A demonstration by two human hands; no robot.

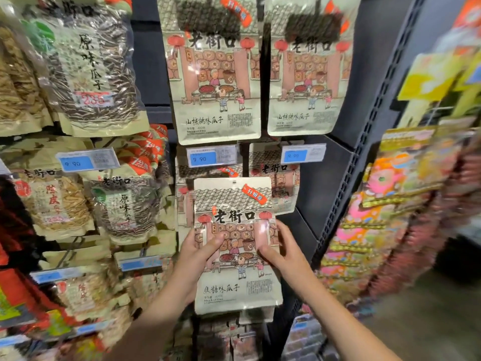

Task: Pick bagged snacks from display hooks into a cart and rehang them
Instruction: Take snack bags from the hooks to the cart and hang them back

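Note:
I hold a cream snack bag [235, 290] with a drawn street scene and a red corner tag upright in front of the display. My left hand [199, 250] grips its left edge, thumb across the front. On the right edge my right hand [279, 250] grips it the same way. The bag's hang hole [234, 182] sits just below the blue price tag [211, 158] of the middle hook. Matching bags [274, 178] hang behind it on the same row. The cart is out of view.
Two larger bags of the same brand [216, 74] hang on the row above. Clear seed bags [91, 74] fill the hooks at the left. A dark upright post [364, 142] and a rack of colourful packs [406, 204] stand at the right.

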